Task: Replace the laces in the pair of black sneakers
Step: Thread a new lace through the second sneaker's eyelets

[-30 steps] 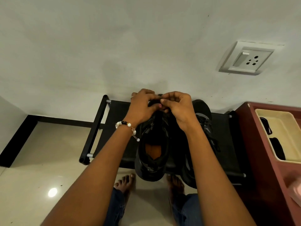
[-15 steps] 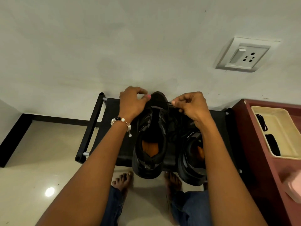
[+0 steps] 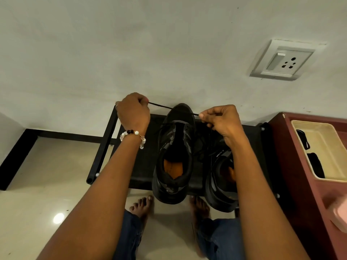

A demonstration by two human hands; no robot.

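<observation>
Two black sneakers with orange insoles stand side by side on a low black rack (image 3: 139,166), toes toward the wall. Over the toe of the left sneaker (image 3: 174,147) a thin black lace (image 3: 169,107) is stretched taut. My left hand (image 3: 134,113), with a bead bracelet on the wrist, grips one end of it to the left of the shoe. My right hand (image 3: 221,121) pinches the other end above the right sneaker (image 3: 219,181), whose front my right forearm partly hides. Loose black lace lies between the two shoes.
A dark red cabinet (image 3: 300,166) stands right of the rack, with a cream tray (image 3: 326,147) holding dark items on top. A wall socket (image 3: 281,61) sits on the white wall. My bare feet (image 3: 142,205) stand on the pale tiled floor under the rack's front edge.
My hands, together over the left sneaker's toe a second ago, have moved apart sideways. The lace now runs taut between them.
</observation>
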